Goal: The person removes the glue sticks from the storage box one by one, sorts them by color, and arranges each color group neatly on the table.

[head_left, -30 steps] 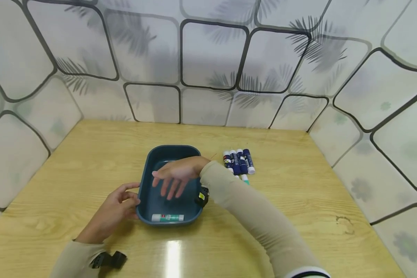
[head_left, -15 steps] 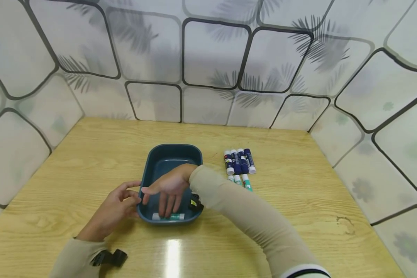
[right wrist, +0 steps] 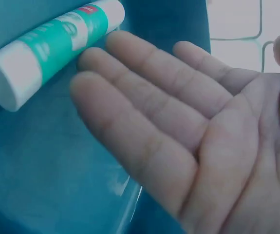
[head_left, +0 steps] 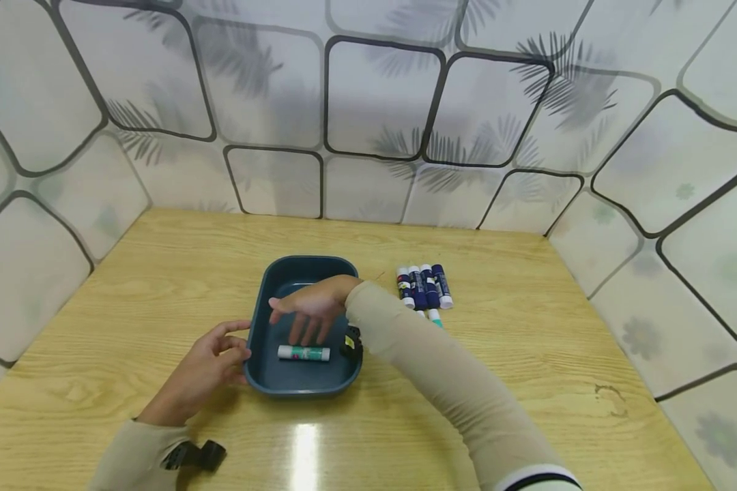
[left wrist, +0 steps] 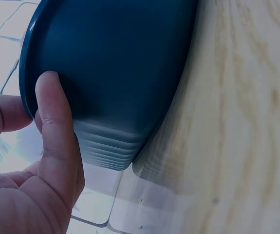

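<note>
A green glue stick (head_left: 304, 353) with white ends lies crosswise on the floor of a dark blue plastic bin (head_left: 282, 383). My right hand (head_left: 312, 310) reaches into the bin with its fingers extended, just beyond the stick, holding nothing. In the right wrist view the fingertips are close beside the glue stick (right wrist: 57, 48), palm in sight. My left hand (head_left: 205, 368) is at the bin's left side. From the left wrist, one finger (left wrist: 54, 112) lies against the bin's outer wall (left wrist: 115, 68) while another digit meets the rim.
Several dark blue and white glue sticks (head_left: 424, 286) lie side by side right of the bin. Below them, green ones (head_left: 435, 318) are partly hidden behind my right sleeve. Patterned panels (head_left: 374, 95) enclose the back and sides of the wooden table (head_left: 528, 382).
My right hand dipped to the glue stick at the bin's near end, then drew back up. The stick has shifted away from me toward the bin's middle. My left hand stayed in place.
</note>
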`<state>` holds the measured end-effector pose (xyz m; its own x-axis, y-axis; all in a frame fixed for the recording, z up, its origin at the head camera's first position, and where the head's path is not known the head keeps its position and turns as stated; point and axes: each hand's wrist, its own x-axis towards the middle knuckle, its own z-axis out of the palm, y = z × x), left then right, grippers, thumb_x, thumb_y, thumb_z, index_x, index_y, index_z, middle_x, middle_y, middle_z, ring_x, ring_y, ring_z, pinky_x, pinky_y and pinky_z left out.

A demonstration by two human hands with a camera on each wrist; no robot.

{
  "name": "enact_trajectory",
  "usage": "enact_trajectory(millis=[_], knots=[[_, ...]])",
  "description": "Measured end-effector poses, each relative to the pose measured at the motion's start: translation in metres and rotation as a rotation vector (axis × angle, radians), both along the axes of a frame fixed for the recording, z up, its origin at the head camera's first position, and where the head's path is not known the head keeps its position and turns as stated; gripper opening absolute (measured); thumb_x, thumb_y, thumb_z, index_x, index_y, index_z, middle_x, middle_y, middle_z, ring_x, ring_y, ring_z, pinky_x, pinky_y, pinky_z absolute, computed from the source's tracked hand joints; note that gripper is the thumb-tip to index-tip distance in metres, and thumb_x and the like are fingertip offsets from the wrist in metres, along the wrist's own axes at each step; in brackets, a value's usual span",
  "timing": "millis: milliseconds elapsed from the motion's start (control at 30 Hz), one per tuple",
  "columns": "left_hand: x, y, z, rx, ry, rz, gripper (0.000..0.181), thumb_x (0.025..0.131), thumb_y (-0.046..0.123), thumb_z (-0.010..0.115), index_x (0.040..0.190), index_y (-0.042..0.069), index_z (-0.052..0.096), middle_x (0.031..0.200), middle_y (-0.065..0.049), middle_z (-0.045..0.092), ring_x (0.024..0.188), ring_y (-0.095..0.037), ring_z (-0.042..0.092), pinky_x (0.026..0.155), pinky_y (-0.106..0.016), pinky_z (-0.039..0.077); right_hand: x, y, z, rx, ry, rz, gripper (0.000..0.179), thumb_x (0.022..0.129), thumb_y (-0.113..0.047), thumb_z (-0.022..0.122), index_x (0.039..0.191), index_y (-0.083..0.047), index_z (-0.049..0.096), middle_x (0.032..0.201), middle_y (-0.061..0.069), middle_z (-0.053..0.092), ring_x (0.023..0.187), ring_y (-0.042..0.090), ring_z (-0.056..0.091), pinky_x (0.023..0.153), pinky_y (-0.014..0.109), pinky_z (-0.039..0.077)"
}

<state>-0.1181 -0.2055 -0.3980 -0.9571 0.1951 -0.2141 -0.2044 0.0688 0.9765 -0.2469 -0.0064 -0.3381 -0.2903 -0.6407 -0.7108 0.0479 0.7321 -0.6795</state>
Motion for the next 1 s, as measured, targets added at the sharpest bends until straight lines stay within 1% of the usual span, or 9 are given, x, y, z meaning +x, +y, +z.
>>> enact_trajectory(millis=[200,300,367,500,567,633,733,867,1000], knots=[[0.000,0.000,0.000,0.004,0.005,0.010,0.053,0.096,0.000,0.045,0.145,-0.004,0.027,0.105,-0.019,0.048,0.079,-0.025,0.062,0.070,-0.039,0.058,-0.008,0.000,0.000,0.033,0.070,0.004,0.053,0.102,-0.051,0.032,0.142,-0.018,0.046,0.114,0.009,0.065,0.103,0.027,0.063,0.089,0.045,0.051],[0.000,0.001,0.000,0.009,0.005,0.013,0.053,0.095,-0.001,0.044,0.145,-0.004,0.027,0.105,-0.019,0.048,0.079,-0.025,0.062,0.070,-0.039,0.058,-0.011,-0.002,-0.002,0.059,0.083,0.018,0.049,0.102,-0.046,0.038,0.140,-0.015,0.047,0.113,0.008,0.064,0.101,0.026,0.063,0.088,0.045,0.051],[0.000,0.001,0.000,0.011,0.008,0.014,0.053,0.095,-0.001,0.044,0.145,-0.005,0.027,0.105,-0.020,0.047,0.078,-0.025,0.062,0.070,-0.039,0.058,-0.013,-0.005,-0.003,0.076,0.090,0.039,0.043,0.102,-0.040,0.045,0.135,-0.014,0.050,0.112,0.006,0.064,0.100,0.024,0.063,0.085,0.043,0.053],[0.000,0.001,-0.001,0.015,0.011,0.020,0.053,0.094,-0.002,0.044,0.144,-0.005,0.028,0.104,-0.019,0.047,0.077,-0.023,0.061,0.069,-0.040,0.058,-0.017,-0.009,-0.008,0.114,0.129,0.100,0.023,0.098,-0.025,0.058,0.116,-0.012,0.059,0.109,0.004,0.064,0.097,0.021,0.064,0.080,0.040,0.054],[-0.001,0.002,-0.001,0.019,0.013,0.021,0.053,0.094,-0.003,0.045,0.144,-0.006,0.028,0.104,-0.019,0.047,0.077,-0.022,0.061,0.068,-0.040,0.058,-0.020,-0.011,-0.013,0.130,0.151,0.114,0.017,0.094,-0.019,0.063,0.109,-0.011,0.061,0.107,0.004,0.064,0.096,0.020,0.063,0.078,0.038,0.055],[-0.001,0.002,-0.002,0.021,0.013,0.021,0.053,0.094,-0.003,0.045,0.144,-0.006,0.027,0.104,-0.018,0.048,0.077,-0.021,0.061,0.067,-0.040,0.058,-0.021,-0.012,-0.018,0.147,0.178,0.122,0.016,0.091,-0.015,0.067,0.106,-0.011,0.062,0.106,0.004,0.063,0.094,0.019,0.063,0.076,0.037,0.055],[-0.001,0.002,-0.001,0.018,0.009,0.022,0.053,0.094,-0.002,0.045,0.144,-0.006,0.028,0.103,-0.018,0.048,0.077,-0.021,0.061,0.067,-0.040,0.058,-0.020,-0.013,-0.024,0.164,0.205,0.115,0.020,0.086,-0.012,0.073,0.103,-0.010,0.062,0.102,0.005,0.062,0.090,0.018,0.061,0.073,0.035,0.055],[0.000,0.002,-0.002,0.013,0.005,0.024,0.053,0.095,-0.002,0.045,0.145,-0.005,0.027,0.103,-0.017,0.048,0.078,-0.021,0.060,0.067,-0.039,0.058,-0.016,-0.013,-0.026,0.175,0.253,0.117,0.021,0.081,-0.009,0.078,0.098,-0.010,0.065,0.099,0.006,0.063,0.086,0.018,0.059,0.071,0.033,0.055],[0.000,0.001,-0.002,0.012,0.007,0.027,0.053,0.095,-0.002,0.045,0.145,-0.005,0.027,0.103,-0.017,0.048,0.077,-0.021,0.060,0.067,-0.039,0.058,-0.013,-0.015,-0.028,0.170,0.317,0.128,0.018,0.078,-0.009,0.080,0.091,-0.011,0.067,0.094,0.003,0.064,0.082,0.015,0.059,0.067,0.031,0.056]])
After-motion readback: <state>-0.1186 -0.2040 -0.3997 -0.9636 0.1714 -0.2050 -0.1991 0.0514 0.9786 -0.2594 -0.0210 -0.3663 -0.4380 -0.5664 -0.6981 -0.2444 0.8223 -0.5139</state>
